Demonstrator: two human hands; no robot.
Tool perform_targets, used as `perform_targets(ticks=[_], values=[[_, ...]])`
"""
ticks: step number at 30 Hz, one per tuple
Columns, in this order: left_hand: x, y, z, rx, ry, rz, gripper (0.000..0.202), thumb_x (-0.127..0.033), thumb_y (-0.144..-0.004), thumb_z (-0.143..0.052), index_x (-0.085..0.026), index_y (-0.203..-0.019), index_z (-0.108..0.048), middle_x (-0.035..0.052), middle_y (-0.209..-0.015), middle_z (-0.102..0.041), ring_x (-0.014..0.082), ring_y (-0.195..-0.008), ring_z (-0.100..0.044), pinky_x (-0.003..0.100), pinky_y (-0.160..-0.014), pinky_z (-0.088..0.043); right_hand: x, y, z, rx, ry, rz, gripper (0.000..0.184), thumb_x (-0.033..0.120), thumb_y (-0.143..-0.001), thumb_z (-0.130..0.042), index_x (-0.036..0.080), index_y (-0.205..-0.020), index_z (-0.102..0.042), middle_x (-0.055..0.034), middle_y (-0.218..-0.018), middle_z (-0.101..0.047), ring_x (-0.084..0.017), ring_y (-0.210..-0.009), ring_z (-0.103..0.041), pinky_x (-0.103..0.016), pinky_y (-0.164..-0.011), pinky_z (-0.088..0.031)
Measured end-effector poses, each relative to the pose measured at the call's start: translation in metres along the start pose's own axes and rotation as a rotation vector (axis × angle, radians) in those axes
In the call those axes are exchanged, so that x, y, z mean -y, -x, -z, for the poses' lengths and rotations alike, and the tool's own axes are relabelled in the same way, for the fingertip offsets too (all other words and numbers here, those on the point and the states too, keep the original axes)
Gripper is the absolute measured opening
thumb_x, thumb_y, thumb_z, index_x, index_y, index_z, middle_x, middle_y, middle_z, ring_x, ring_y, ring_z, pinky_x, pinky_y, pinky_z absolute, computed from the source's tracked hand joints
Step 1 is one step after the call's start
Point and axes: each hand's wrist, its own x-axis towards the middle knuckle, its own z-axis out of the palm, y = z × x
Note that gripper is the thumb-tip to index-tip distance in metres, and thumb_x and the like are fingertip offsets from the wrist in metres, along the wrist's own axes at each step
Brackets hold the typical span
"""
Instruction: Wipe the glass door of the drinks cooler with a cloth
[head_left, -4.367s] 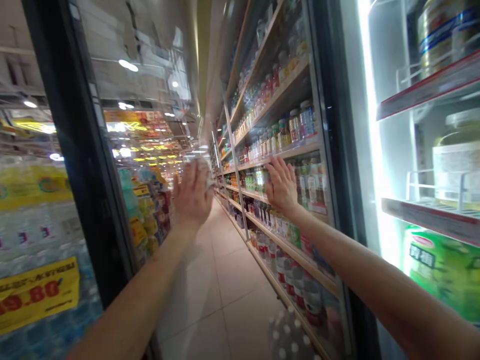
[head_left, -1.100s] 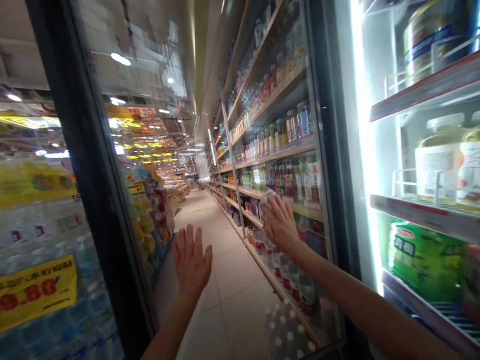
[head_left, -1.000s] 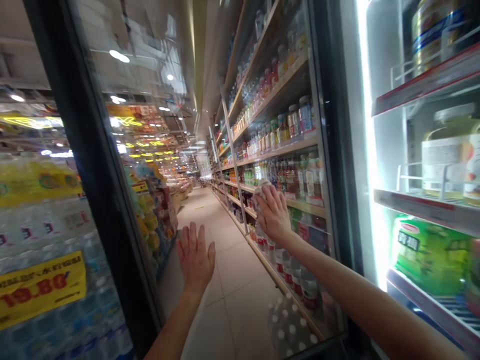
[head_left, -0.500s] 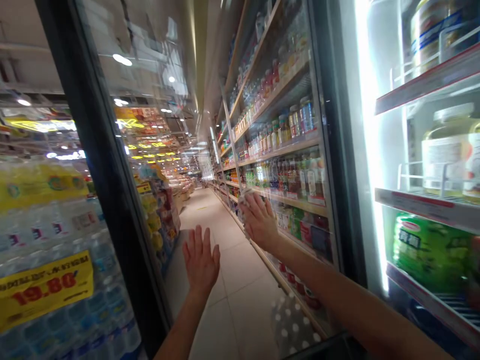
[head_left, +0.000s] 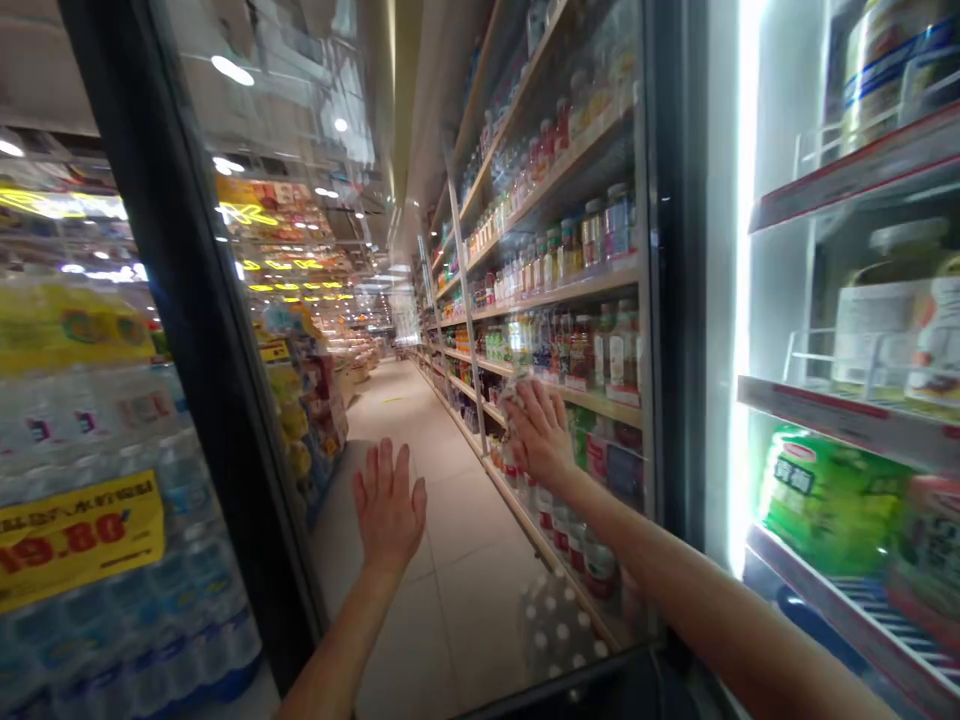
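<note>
Cloth (head_left: 511,402) is held under right hand (head_left: 541,437), grip curved; left hand (head_left: 390,508) upright, spread, empty.

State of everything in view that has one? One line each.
left hand: raised at the glass, fingers spread, holding nothing
right hand: holding the cloth at the glass
cloth: bunched under the right fingers
glass door: open
cooler light strip: lit
neon signs: lit
ceiling lights: lit

Red "19.80" on a yellow price sign (head_left: 82,540), the character "青" on a green pack (head_left: 832,510), other lettering blurred
</note>
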Motion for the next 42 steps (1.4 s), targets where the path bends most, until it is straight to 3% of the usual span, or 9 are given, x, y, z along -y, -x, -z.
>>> perform_targets(ticks=[6, 14, 21, 23, 29, 31, 37, 39, 42], values=[[-0.004, 0.012, -0.002, 0.024, 0.019, 0.027, 0.063, -0.023, -0.086, -0.045, -0.017, -0.142, -0.016, 0.0163, -0.144, -0.027, 0.0261, -0.137, -0.013, 0.051, -0.107, -0.02, 0.001, 0.099, 0.015, 0.121, 0.005, 0.104, 0.036, 0.019, -0.081, -0.043, 0.02, -0.114, -0.057, -0.0084, -0.123, -0.055, -0.022, -0.136, -0.019, -0.044, -0.109, -0.017], [-0.01, 0.024, -0.002, 0.047, 0.025, 0.064, 0.062, -0.025, -0.086, -0.045, -0.018, -0.141, -0.018, 0.0159, -0.145, -0.026, 0.0262, -0.137, -0.012, 0.05, -0.108, -0.019, -0.054, 0.036, 0.009, -0.05, 0.111, -0.244, 0.048, 0.026, -0.084, -0.038, 0.018, -0.132, -0.041, -0.0141, -0.142, -0.034, -0.027, -0.136, -0.02, -0.05, -0.106, -0.022], [-0.015, 0.032, 0.0, 0.078, 0.03, 0.086, 0.059, -0.023, -0.085, -0.043, -0.015, -0.14, -0.022, 0.0173, -0.145, -0.024, 0.0271, -0.137, -0.011, 0.052, -0.107, -0.018, -0.056, 0.143, 0.023, 0.124, 0.122, -0.177, 0.061, 0.02, -0.082, -0.042, 0.024, -0.14, -0.024, -0.0118, -0.147, -0.025, -0.028, -0.136, -0.02, -0.052, -0.104, -0.027], [-0.018, 0.032, 0.0, 0.063, 0.043, 0.096, 0.06, -0.023, -0.085, -0.045, -0.013, -0.139, -0.022, 0.0187, -0.145, -0.022, 0.0282, -0.137, -0.009, 0.053, -0.107, -0.017, -0.068, 0.135, 0.024, 0.105, 0.111, -0.161, 0.061, 0.019, -0.082, -0.043, 0.024, -0.14, -0.025, -0.011, -0.147, -0.025, -0.028, -0.136, -0.021, -0.051, -0.104, -0.027], [-0.052, 0.019, 0.001, 0.055, 0.102, -0.011, 0.048, -0.021, -0.084, -0.046, -0.014, -0.13, -0.039, 0.0176, -0.143, -0.029, 0.025, -0.136, -0.016, 0.049, -0.109, -0.013, -0.116, 0.052, 0.02, -0.08, 0.148, -0.262, 0.054, 0.021, -0.083, -0.041, 0.021, -0.137, -0.032, -0.0122, -0.144, -0.029, -0.027, -0.135, -0.022, -0.05, -0.105, -0.029], [-0.069, 0.016, 0.002, 0.097, 0.14, -0.056, 0.043, -0.021, -0.083, -0.046, -0.015, -0.126, -0.044, 0.017, -0.14, -0.035, 0.0243, -0.135, -0.02, 0.048, -0.109, -0.013, -0.117, 0.063, 0.021, -0.083, 0.147, -0.262, 0.055, 0.02, -0.084, -0.04, 0.021, -0.138, -0.031, -0.0125, -0.145, -0.028, -0.028, -0.135, -0.022, -0.05, -0.104, -0.03], [-0.107, 0.022, -0.001, 0.186, 0.237, -0.135, 0.04, -0.018, -0.083, -0.044, -0.017, -0.123, -0.048, 0.0128, -0.138, -0.04, 0.0225, -0.135, -0.02, 0.046, -0.11, -0.01, -0.098, 0.157, 0.031, 0.027, 0.169, -0.261, 0.06, 0.018, -0.084, -0.041, 0.02, -0.141, -0.022, -0.0145, -0.147, -0.023, -0.031, -0.133, -0.026, -0.051, -0.097, -0.038], [-0.111, 0.025, -0.003, 0.194, 0.247, -0.159, 0.04, -0.017, -0.083, -0.045, -0.018, -0.123, -0.049, 0.012, -0.138, -0.04, 0.022, -0.135, -0.02, 0.045, -0.111, -0.01, -0.102, 0.149, 0.031, 0.023, 0.156, -0.265, 0.059, 0.019, -0.084, -0.04, 0.02, -0.141, -0.023, -0.0145, -0.147, -0.023, -0.031, -0.133, -0.025, -0.052, -0.098, -0.037], [-0.113, 0.026, -0.007, 0.207, 0.243, -0.143, 0.041, -0.018, -0.083, -0.045, -0.017, -0.123, -0.048, 0.0121, -0.139, -0.039, 0.0224, -0.135, -0.021, 0.046, -0.111, -0.01, -0.116, 0.097, 0.028, -0.046, 0.125, -0.309, 0.057, 0.019, -0.084, -0.04, 0.018, -0.14, -0.027, -0.0143, -0.147, -0.023, -0.03, -0.134, -0.024, -0.053, -0.102, -0.033]])
